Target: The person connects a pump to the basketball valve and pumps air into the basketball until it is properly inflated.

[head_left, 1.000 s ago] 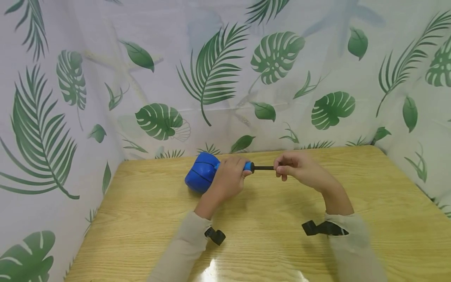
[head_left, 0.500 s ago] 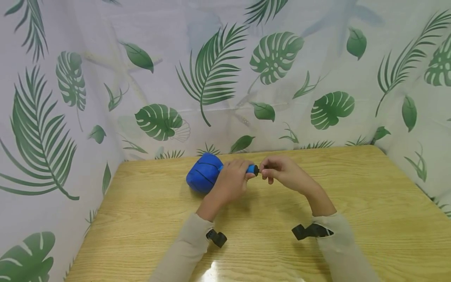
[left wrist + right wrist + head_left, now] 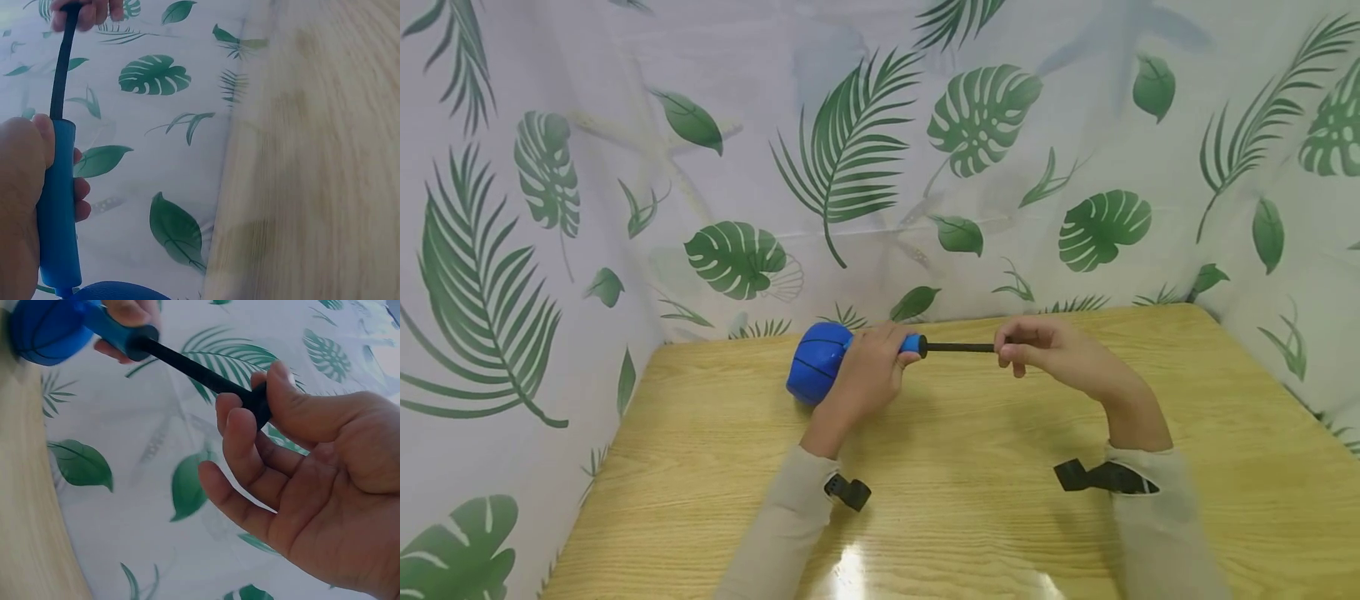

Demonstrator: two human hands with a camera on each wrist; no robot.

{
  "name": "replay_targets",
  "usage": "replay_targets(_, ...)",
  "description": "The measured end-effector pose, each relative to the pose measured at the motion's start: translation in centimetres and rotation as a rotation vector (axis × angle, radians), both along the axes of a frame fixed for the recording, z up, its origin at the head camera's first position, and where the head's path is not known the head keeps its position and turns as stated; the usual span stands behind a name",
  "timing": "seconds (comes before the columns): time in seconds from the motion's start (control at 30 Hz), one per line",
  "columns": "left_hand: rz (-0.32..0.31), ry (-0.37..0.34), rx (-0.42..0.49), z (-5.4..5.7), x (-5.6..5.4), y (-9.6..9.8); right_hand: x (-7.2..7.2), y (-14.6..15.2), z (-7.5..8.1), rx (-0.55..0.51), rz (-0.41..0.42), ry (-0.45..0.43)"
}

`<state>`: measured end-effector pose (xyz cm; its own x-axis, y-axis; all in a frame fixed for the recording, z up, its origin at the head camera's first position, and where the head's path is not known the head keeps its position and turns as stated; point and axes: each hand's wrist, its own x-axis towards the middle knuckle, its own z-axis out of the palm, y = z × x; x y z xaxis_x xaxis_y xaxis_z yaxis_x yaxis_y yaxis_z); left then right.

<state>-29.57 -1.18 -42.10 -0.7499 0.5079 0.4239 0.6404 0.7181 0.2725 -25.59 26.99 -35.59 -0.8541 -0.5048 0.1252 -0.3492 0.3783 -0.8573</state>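
A blue hand pump with a black rod joins a soft blue ball with black lines at its left end. My left hand wraps round the pump's barrel, close beside the ball. With thumb and fingertips my right hand pinches the black handle at the rod's outer end. A long stretch of rod shows between the barrel and the right hand. The ball has a dented, not fully round shape. Fingers of the left hand hide much of the barrel in the head view.
Beneath the hands lies a wood-grain table. A white leaf-print cloth hangs behind it and along both sides. Each beige sleeve carries a black wrist camera.
My right hand first moved left, pushing the rod into the barrel, then drew back right, so the rod is long again. The left hand and ball have shifted slightly left.
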Motion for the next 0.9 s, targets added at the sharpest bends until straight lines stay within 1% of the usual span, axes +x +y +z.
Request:
replay_targets(0.1,-0.003,-0.011,0.015,0.2,-0.1,-0.2,0.2,0.7,0.5,-0.003,-0.007,0.038)
replay_targets(0.17,-0.006,-0.005,0.01,0.2,-0.1,-0.2,0.3,0.9,0.7,0.0,-0.013,0.054)
replay_targets(0.33,0.004,0.035,-0.036,-0.1,0.1,0.5,0.5,0.4,0.8,0.005,-0.046,0.064)
replay_targets(0.43,-0.006,0.035,-0.052,-0.2,0.4,1.2,0.4,-0.3,0.6,0.027,-0.055,0.051)
replay_targets(0.63,-0.033,0.018,-0.052,-0.6,1.1,2.4,-0.2,-2.3,-0.4,0.032,-0.022,0.04)
replay_targets(0.77,-0.049,0.015,-0.059,-0.9,1.4,2.9,-0.6,-3.3,-1.2,0.039,-0.005,0.039)
replay_targets(0.9,-0.066,0.023,-0.062,-1.0,1.5,3.1,-0.8,-3.9,-1.7,0.041,0.003,0.015)
